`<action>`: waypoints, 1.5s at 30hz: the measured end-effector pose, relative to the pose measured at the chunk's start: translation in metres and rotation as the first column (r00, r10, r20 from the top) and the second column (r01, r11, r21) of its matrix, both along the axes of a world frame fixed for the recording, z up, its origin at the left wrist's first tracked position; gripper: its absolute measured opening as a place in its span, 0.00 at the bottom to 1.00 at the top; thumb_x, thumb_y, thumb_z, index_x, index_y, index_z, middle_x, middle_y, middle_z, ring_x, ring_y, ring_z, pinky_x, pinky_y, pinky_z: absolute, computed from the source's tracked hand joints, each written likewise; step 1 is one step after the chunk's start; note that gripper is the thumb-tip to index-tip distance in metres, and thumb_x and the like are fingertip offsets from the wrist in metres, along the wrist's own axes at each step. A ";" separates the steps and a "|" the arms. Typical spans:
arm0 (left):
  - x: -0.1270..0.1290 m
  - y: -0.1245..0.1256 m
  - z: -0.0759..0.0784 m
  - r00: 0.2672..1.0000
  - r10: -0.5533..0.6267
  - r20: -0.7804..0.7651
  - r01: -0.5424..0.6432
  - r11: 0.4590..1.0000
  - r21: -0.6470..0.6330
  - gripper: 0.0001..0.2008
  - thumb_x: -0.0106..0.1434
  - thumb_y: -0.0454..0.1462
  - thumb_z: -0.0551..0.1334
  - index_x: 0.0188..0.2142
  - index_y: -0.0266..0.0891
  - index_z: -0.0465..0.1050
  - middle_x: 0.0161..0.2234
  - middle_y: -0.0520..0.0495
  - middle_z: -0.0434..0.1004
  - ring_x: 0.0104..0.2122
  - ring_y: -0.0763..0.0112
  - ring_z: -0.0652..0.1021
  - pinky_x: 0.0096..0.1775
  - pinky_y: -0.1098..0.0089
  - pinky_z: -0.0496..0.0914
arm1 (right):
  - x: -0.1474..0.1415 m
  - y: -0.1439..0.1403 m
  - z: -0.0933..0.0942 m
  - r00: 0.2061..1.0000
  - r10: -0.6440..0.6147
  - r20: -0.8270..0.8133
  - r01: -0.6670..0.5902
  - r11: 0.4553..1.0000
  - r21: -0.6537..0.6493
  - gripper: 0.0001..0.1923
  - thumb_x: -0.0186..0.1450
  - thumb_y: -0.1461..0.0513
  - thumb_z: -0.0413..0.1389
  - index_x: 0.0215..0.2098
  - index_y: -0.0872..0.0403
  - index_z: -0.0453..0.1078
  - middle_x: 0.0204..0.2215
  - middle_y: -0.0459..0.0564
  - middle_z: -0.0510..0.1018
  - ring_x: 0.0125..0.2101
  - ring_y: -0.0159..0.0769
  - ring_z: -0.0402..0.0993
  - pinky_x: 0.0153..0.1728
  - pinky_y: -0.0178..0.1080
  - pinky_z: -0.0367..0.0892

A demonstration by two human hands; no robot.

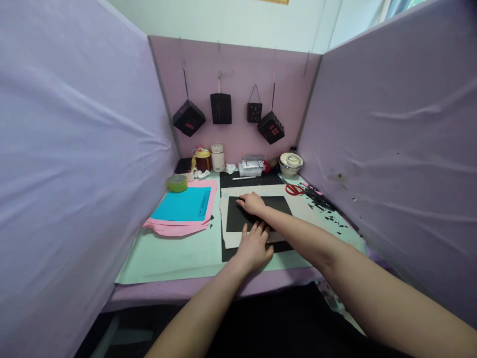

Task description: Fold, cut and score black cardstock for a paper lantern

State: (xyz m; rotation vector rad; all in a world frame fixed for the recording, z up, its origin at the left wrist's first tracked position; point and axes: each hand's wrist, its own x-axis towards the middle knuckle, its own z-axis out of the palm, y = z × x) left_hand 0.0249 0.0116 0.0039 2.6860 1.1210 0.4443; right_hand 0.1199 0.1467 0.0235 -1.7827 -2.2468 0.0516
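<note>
A sheet of black paper (238, 222) lies on a larger white sheet (233, 240), with a dark mat (228, 255) showing beneath. My right hand (252, 204) rests on the upper part of the black paper, its fingers stretched toward the left and its palm down. Closer to me, my left hand (256, 244) lies with fingers spread, their tips touching the black paper's lower edge. Neither hand grips anything that I can see. My right forearm covers part of the black paper's right side.
Left lie blue (182, 205) and pink sheets (179, 229) with a roll of green tape (177, 183). Right are red-handled scissors (294, 189) and black paper scraps (320, 199). Behind stand a lidded bowl (290, 164) and a clear box (250, 171). Black paper lanterns (221, 109) hang above.
</note>
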 end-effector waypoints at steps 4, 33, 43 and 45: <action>-0.001 -0.002 0.002 1.000 0.001 -0.003 -0.001 1.000 -0.003 0.29 0.61 0.43 0.54 0.62 0.41 0.55 0.64 0.40 0.53 0.63 0.54 0.53 0.61 0.44 0.42 | 0.006 -0.011 -0.003 0.999 0.036 -0.024 -0.035 0.999 0.021 0.20 0.68 0.52 0.46 0.52 0.53 0.67 0.49 0.53 0.75 0.49 0.40 0.68 0.52 0.39 0.55; -0.012 0.006 0.011 0.998 -0.056 -0.034 0.052 0.992 -0.111 0.34 0.60 0.48 0.54 0.63 0.40 0.53 0.64 0.41 0.54 0.64 0.52 0.54 0.62 0.45 0.45 | 0.051 -0.018 -0.019 0.986 0.059 -0.154 -0.046 0.995 0.083 0.22 0.66 0.61 0.46 0.57 0.57 0.65 0.57 0.57 0.69 0.57 0.39 0.63 0.58 0.39 0.55; 0.000 0.126 0.045 0.983 0.180 0.026 -0.178 0.981 -0.072 0.25 0.62 0.30 0.49 0.60 0.32 0.58 0.57 0.37 0.68 0.56 0.62 0.69 0.56 0.62 0.63 | 0.053 -0.017 -0.022 0.971 0.080 -0.224 -0.060 0.994 0.095 0.23 0.64 0.65 0.45 0.57 0.54 0.64 0.55 0.53 0.71 0.54 0.38 0.67 0.54 0.39 0.60; 0.004 0.133 0.033 0.983 0.184 -0.004 -0.184 0.981 -0.055 0.26 0.62 0.29 0.48 0.60 0.33 0.58 0.58 0.38 0.66 0.57 0.62 0.68 0.58 0.61 0.60 | 0.053 -0.015 -0.023 0.971 0.080 -0.225 -0.060 0.994 0.095 0.23 0.64 0.66 0.44 0.57 0.55 0.64 0.54 0.54 0.71 0.54 0.37 0.67 0.54 0.39 0.60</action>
